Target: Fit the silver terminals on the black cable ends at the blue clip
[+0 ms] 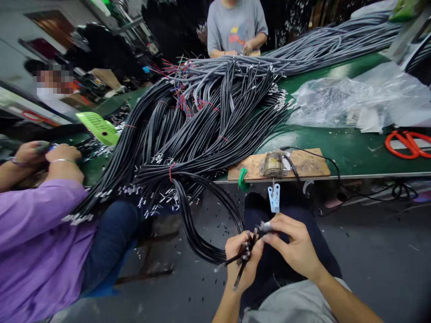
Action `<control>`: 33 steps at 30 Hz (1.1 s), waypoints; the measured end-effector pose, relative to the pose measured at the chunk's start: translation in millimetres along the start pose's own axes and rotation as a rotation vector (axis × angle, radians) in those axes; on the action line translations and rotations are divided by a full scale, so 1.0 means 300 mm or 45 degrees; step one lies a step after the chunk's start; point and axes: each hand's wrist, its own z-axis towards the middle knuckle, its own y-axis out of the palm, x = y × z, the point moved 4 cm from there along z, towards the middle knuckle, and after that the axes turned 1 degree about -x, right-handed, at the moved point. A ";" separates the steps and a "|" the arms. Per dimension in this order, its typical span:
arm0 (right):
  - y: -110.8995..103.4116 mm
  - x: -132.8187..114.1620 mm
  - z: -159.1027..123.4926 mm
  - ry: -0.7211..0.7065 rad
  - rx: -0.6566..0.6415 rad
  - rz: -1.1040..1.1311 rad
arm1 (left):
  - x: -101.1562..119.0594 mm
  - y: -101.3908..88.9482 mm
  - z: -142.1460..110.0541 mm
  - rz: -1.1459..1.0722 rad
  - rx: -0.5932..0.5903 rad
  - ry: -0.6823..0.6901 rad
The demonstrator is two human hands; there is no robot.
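My left hand (244, 258) is wrapped round a bundle of black cables (198, 244), close to their cut ends. These cables loop down from the table edge. My right hand (292, 244) meets it from the right, thumb and forefinger pinching a short grey piece at a cable end (265, 226); its exact kind is too blurred to make out. Just above my right hand, a light blue clothes peg (274, 198) hangs from a small motor-like device (272, 165), which is fixed on a wooden board (308, 162) at the table edge.
Tied black cable bundles (202, 130) and long grey cables (323, 42) cover much of the green table (363, 154). Clear plastic bags (360, 96) and orange-handled scissors (407, 144) lie right. A purple-sleeved co-worker (43, 224) sits left; another person (237, 29) works opposite.
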 end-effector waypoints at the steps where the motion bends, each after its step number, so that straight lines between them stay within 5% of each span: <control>1: -0.003 0.004 0.006 0.026 -0.002 0.028 | 0.002 0.002 0.000 0.031 -0.012 0.020; 9: -0.017 0.027 0.014 0.175 -0.108 0.070 | 0.016 0.025 0.021 -0.014 -0.093 0.048; 15: -0.001 0.052 0.009 0.239 0.047 -0.142 | 0.011 0.055 0.021 -0.036 -0.320 0.042; 18: -0.026 0.088 0.014 0.335 0.040 -0.037 | 0.005 0.047 0.019 0.040 -0.228 0.039; 23: -0.068 0.092 0.020 0.383 -0.216 0.079 | 0.012 0.047 0.026 0.101 -0.170 0.038; 28: -0.040 0.075 0.004 0.210 0.043 0.236 | 0.016 0.058 0.035 0.009 -0.113 0.016; 33: 0.039 0.139 -0.025 0.452 0.210 0.865 | -0.009 0.071 0.026 -0.202 -0.110 -0.113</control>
